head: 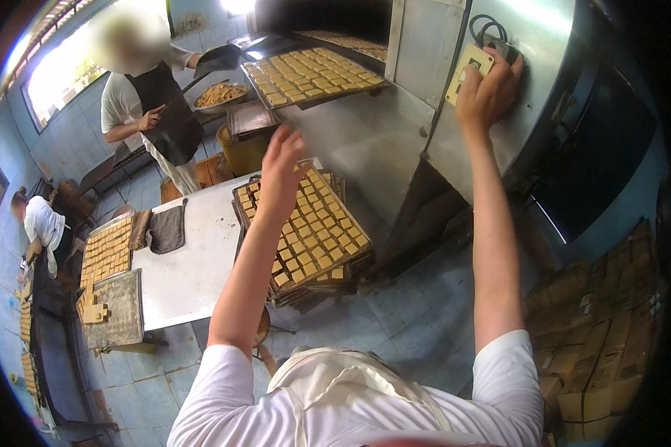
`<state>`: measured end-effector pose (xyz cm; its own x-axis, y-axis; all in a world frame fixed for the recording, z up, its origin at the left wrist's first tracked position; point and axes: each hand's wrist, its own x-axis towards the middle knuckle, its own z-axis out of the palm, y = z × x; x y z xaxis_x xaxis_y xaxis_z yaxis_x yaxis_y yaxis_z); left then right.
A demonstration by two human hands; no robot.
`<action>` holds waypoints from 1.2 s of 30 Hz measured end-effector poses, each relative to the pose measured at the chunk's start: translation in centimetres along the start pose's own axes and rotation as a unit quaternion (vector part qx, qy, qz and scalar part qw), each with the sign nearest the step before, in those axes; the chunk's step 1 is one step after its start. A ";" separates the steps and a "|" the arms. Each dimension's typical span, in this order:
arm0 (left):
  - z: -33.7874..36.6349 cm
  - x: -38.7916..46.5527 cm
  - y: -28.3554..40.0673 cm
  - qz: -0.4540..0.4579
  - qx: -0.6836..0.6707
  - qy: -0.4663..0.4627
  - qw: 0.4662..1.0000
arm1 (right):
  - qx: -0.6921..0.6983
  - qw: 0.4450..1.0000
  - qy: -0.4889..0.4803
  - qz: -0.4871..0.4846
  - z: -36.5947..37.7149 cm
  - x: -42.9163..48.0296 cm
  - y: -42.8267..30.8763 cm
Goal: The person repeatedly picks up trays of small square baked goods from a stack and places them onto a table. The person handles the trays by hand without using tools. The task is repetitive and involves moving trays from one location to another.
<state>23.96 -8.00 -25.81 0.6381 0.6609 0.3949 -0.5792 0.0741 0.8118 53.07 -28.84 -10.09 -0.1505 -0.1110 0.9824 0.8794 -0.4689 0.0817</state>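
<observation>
My right hand point(487, 92) is at the cream switch box point(475, 67) on the metal oven housing. Its thumb rests on the switch and its fingers curl around the box's right side. Holding nothing, my left hand point(282, 173) is raised with its fingers slightly bent, above a baking tray of square biscuits point(319, 234). That tray tops a stack of trays point(291, 299) at the table's end. Another loaded biscuit tray point(313, 75) sits at the oven mouth point(324, 17), with more biscuits visible inside.
A co-worker point(156, 106) in a dark apron holds a dark mitt or cloth near the oven tray. Beyond are a bowl of broken pieces point(221, 95) and a yellow bin point(240, 151). Dark cloths point(166, 229) lie on the white table point(201, 268). Cardboard boxes point(598, 346) are stacked at right.
</observation>
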 end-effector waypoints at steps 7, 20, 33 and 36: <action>-10.4 -15.9 -7.4 -0.121 0.612 0.160 0.765 | 0.005 1.000 0.010 -0.006 0.0 -0.3 -0.1; -13.9 -27.6 -12.4 -0.258 0.337 0.328 0.844 | -0.006 0.999 0.011 -0.046 -0.3 0.5 -0.1; -9.9 -23.3 -10.6 -0.168 -0.263 0.283 0.907 | 0.127 0.983 -0.133 0.002 -5.0 -0.9 0.2; -9.8 -22.8 -9.2 -0.141 -0.208 0.218 0.943 | 0.054 0.993 -0.101 -0.035 -6.6 -1.9 -0.1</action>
<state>9.81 -16.46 -46.52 0.5794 0.8090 -0.0993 -0.6244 0.5189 0.5838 50.31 -34.39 -13.07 -0.1292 0.1022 0.9863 0.9150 -0.3712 0.1583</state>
